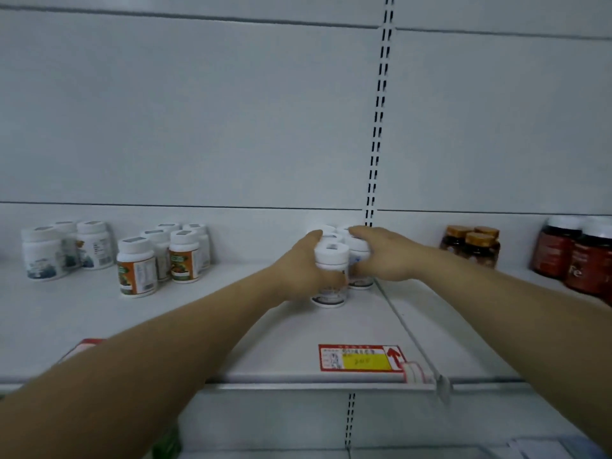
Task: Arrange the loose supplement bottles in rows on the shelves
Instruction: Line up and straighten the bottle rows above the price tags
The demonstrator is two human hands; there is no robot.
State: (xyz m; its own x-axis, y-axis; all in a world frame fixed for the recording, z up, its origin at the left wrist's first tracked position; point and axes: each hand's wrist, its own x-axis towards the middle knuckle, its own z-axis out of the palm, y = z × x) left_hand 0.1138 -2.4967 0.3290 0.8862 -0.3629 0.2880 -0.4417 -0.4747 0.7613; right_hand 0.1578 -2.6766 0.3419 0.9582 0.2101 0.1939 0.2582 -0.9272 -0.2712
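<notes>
blue-label bottles (43,253): 3, white caps, far left on the shelf (265,342), bunched, no clean row
red tag (86,344): 1, front edge, mostly hidden by the left forearm
orange-label bottles (136,268): 5 counted, loose clump just right of the blue ones; back ones partly hidden
left grip (304,270): clamped on the front bottle (331,255), fingers round its body, thumb up by the caps behind
centre bottles (332,238): white caps, mid-shelf near the back panel, between both hands; about 5, the hands cover too much for an exact count
right grip (385,256): clamped on the right-hand bottle (358,249), fingers over its cap, thumb on its side
slotted upright (377,127): 1, straight behind the cluster
wire divider (407,329): 1, runs front to back just right of the cluster
price tag (361,357): 1, red and yellow, front edge, print unreadable
amber jars (478,251): 3, gold lids, right of the divider
dark red jars (592,260): 2, white lids, cut off by the right edge
</notes>
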